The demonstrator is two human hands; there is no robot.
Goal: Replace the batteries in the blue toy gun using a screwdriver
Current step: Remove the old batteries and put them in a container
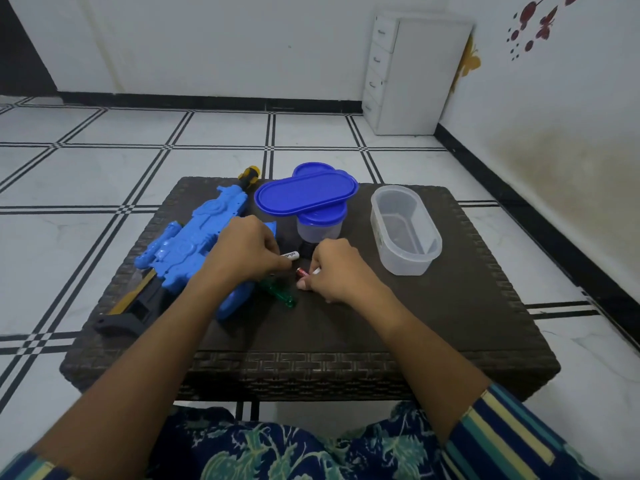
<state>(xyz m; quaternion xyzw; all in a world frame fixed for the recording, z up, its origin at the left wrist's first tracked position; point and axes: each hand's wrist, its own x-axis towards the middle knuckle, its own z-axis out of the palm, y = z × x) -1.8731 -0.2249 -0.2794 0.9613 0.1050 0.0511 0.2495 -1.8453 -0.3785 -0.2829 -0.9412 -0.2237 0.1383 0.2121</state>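
The blue toy gun lies diagonally on the left half of the dark wicker table, its yellow and black muzzle at the far edge and its black stock at the near left. My left hand rests over the gun's middle and pinches a white battery with black lettering. My right hand is closed on a red battery just to the right. A green-handled screwdriver lies on the table between and below both hands.
A small clear container with a blue lid stands behind my hands, with a large oval blue lid resting on top of it. An open clear oval tub sits at the right. White drawers stand in the far corner.
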